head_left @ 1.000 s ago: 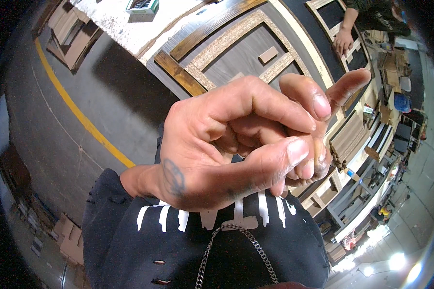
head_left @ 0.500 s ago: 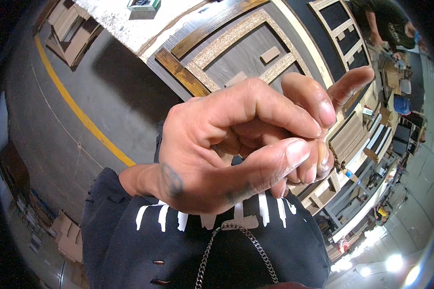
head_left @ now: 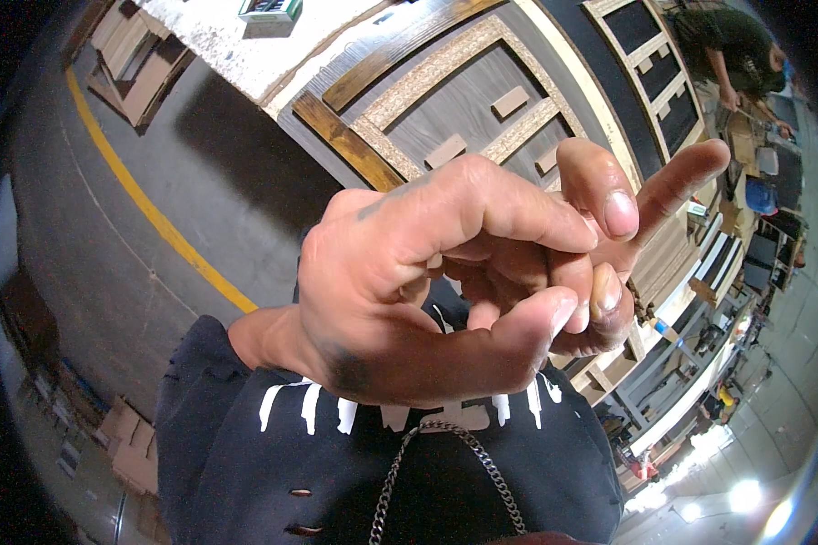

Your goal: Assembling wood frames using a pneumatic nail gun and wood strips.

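My left hand (head_left: pixel 400 263) fills the middle of the view, its thumb and index finger curled into a loop. Their tips lie against the bent fingers of my right hand (head_left: pixel 606 304), just beyond. One finger points out to the upper right, while the others are folded in close. Where the fingers overlap, the hands partly hide each other, and I cannot make out whether anything small is between them. Below hangs a metal chain (head_left: pixel 468 431) over my dark sweatshirt (head_left: pixel 236 454) with white print.
Beyond my hands lies a grey wood-grain panel (head_left: pixel 445 100) with a particleboard frame (head_left: pixel 473 50) and small wood blocks. A small box (head_left: pixel 271 9) sits on the white surface. At far right a person (head_left: pixel 732 54) bends over work. A yellow line (head_left: pixel 145 200) crosses the floor at left.
The loop of my left thumb and index finger has widened, their tips moving apart. My right hand has shifted slightly to the right.
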Tool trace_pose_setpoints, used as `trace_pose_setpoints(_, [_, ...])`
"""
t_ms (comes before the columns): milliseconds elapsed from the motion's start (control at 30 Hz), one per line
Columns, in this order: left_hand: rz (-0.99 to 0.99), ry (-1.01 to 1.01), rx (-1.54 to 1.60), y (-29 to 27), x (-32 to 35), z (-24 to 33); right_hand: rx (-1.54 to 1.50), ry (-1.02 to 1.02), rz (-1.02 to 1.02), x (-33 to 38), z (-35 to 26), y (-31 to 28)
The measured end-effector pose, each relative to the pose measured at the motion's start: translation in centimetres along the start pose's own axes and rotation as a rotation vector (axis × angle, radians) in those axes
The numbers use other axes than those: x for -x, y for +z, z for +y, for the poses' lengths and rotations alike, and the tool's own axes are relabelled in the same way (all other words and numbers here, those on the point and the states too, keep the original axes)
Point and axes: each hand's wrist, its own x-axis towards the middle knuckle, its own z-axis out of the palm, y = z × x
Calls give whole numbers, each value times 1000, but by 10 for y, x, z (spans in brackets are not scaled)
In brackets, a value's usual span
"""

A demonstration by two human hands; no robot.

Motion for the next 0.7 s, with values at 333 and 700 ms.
trace_pose_setpoints(333, [35, 63, -112, 6, -3, -2, 85, -32, 95, 1, 0, 4])
trace_pose_setpoints(700, [95, 49, -213, 10, -2, 2, -29, 49, 126, 4, -6, 4])
